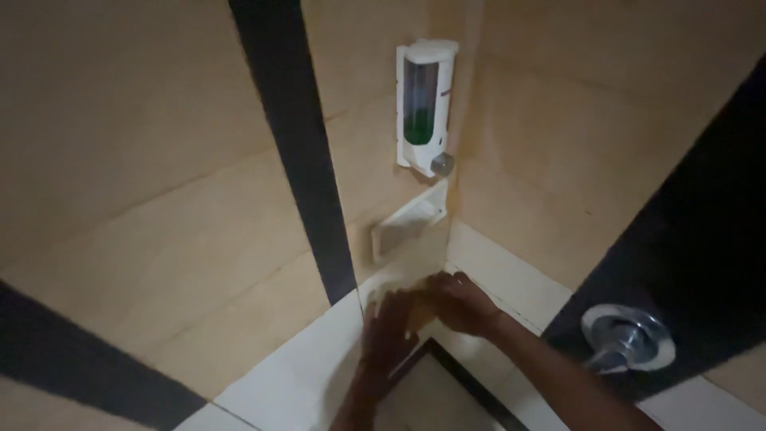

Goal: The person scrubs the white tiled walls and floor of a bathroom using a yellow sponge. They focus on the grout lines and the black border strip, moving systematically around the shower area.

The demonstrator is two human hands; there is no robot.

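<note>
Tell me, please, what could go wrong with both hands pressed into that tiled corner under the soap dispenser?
The left hand and right hand work in dim light, so dirt may be missed. Rising carelessly could knock the wall soap dish or soap dispenser above. The metal valve sticks out near the right forearm.

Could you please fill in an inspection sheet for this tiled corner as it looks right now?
Surface: beige wall tiles with dark stripes; white tiles lower down; dim light.
Job's things: both hands meet at the corner; whether they hold anything cannot be told.
Clutter: nothing seen.
Grips: left hand flat, fingers spread, blurred; right hand curled beside it.
Cables: nothing seen.
Surroundings: white wall soap dispenser with green liquid low in its window; white soap dish below it; chrome wall valve at right.
</note>
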